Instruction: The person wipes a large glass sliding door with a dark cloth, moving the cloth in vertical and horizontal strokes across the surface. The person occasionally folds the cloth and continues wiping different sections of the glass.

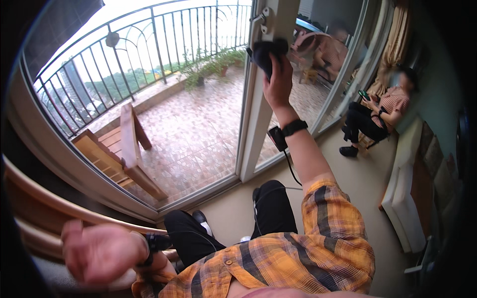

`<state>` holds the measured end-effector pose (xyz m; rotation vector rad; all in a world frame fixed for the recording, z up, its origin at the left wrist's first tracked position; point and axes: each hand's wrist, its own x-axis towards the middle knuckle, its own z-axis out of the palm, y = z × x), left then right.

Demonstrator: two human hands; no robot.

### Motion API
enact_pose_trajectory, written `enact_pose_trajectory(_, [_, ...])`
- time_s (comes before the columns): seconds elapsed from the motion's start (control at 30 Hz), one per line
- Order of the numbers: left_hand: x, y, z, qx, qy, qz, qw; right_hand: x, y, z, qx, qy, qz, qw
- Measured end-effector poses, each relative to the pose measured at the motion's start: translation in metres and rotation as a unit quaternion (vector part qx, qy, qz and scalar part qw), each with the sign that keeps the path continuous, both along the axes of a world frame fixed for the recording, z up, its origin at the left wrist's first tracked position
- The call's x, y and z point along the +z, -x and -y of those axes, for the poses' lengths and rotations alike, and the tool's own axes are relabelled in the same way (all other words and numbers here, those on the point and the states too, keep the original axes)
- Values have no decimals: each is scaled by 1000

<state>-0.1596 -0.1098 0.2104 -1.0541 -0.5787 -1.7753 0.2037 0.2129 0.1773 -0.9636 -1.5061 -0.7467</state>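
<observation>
My right hand (278, 83) is raised and grips a dark, bunched cloth (266, 56). The cloth lies at the white frame (256, 123) of a glass balcony door, just below its handle (262, 20). A black wrist strap (294, 127) with a small cabled box circles the right forearm. My left hand (102, 251) is blurred at the lower left, its palm turned up and its fingers partly curled, with nothing seen in it. It is apart from the door, near a curved wooden rail (74, 208).
Beyond the glass are a wooden bench (138, 164), potted plants (201, 69) and a metal railing (152, 48). At the right a seated person (391, 104) holds a phone, near a white sofa (402, 201). A cable hangs by my legs.
</observation>
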Motion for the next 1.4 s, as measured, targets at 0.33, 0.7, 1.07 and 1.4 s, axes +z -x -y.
enact_pose_trajectory(0.33, [-17, 91, -170, 249, 325, -41, 912, -109, 38, 28, 39, 207, -119, 970])
enact_pose_trajectory(0.7, [-26, 141, -222, 294, 306, -18, 906, -47, 123, -27, 4, 58, -64, 996])
enact_pose_trajectory(1.07, [-31, 146, -229, 300, 282, -45, 910, -143, 92, -30, -28, 103, -115, 988])
enact_pose_trajectory(1.4, [-31, 145, -227, 308, 288, -37, 906, -63, 143, -38, 20, 0, -247, 969])
